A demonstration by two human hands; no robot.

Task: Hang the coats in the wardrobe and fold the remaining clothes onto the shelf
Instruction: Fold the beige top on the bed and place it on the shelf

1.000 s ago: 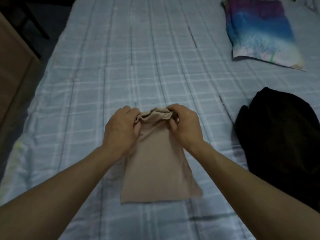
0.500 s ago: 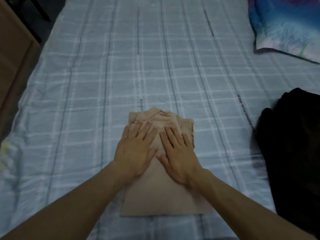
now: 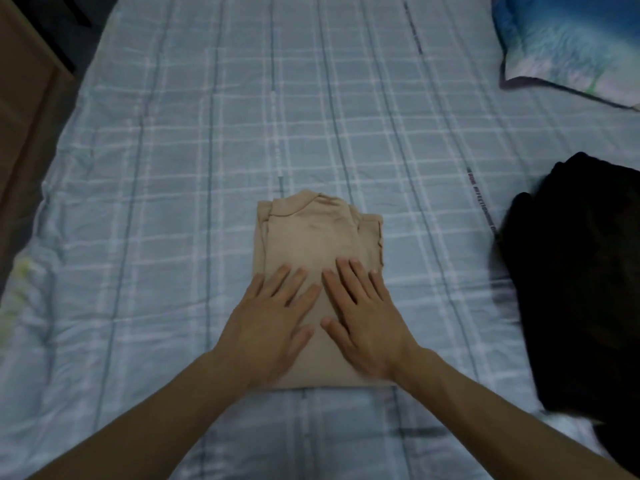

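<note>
On the plaid bedsheet (image 3: 207, 168), mid-frame: folded beige top (image 3: 311, 233), collar end away from the person, lying flat. Left hand (image 3: 268, 327) and right hand (image 3: 363, 320) rest side by side on its near half, palms down. Fingers of both straight and slightly spread, pressing the fabric; nothing gripped. Thumbs near each other at centre, apart. Dark garment pile (image 3: 581, 282) lies to the right, well apart from the top. Patterned pillow (image 3: 568, 39) at far right corner. Wooden furniture edge (image 3: 24, 98) along the left.
</note>
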